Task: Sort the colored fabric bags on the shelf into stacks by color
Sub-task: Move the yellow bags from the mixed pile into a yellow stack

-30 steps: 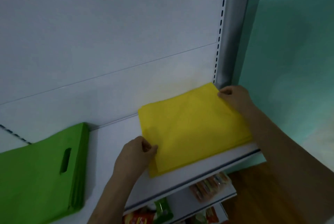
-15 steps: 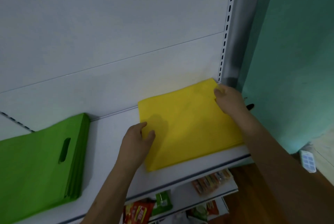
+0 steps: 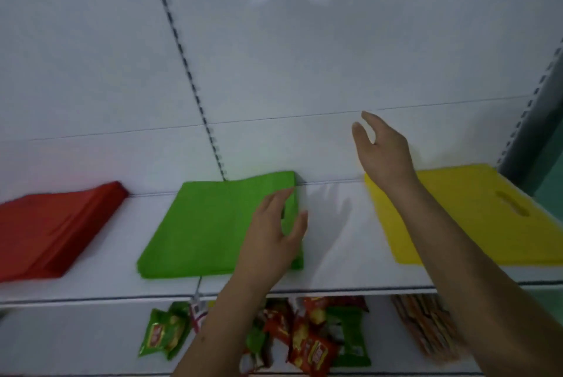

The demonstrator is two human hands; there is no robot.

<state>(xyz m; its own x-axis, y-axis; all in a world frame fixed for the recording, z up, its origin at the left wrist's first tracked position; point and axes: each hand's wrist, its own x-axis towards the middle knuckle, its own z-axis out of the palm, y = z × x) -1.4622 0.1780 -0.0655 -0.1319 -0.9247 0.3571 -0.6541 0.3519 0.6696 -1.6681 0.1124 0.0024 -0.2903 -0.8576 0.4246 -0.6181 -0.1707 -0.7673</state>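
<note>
Three stacks of fabric bags lie side by side on the white shelf (image 3: 335, 242), well apart from one another. The red stack (image 3: 51, 230) occupies the left end and is partly cut off by the frame edge. The green stack (image 3: 210, 224) lies in the middle, its far edge against the white back panel (image 3: 274, 56). The yellow stack (image 3: 475, 209) lies at the right end, near the grey upright post (image 3: 530, 133); a cut-out handle slot shows on its top bag, toward the right side.

The left hand (image 3: 274, 242) is positioned over the near right corner of the green stack. Its fingers are straight and slightly spread, and they hold nothing. Whether the palm touches the fabric cannot be told.

The right hand (image 3: 384, 151) is raised above the shelf, over the gap between the green and yellow stacks, just beside the far left corner of the yellow stack. Its fingers are relaxed and loosely parted, with the thumb apart from them, and it holds nothing. The right forearm crosses over the left part of the yellow stack.

On the lower shelf (image 3: 76, 340), red and green snack packets (image 3: 310, 343) lie in a loose heap, with a stack of orange packets (image 3: 426, 325) to their right.
</note>
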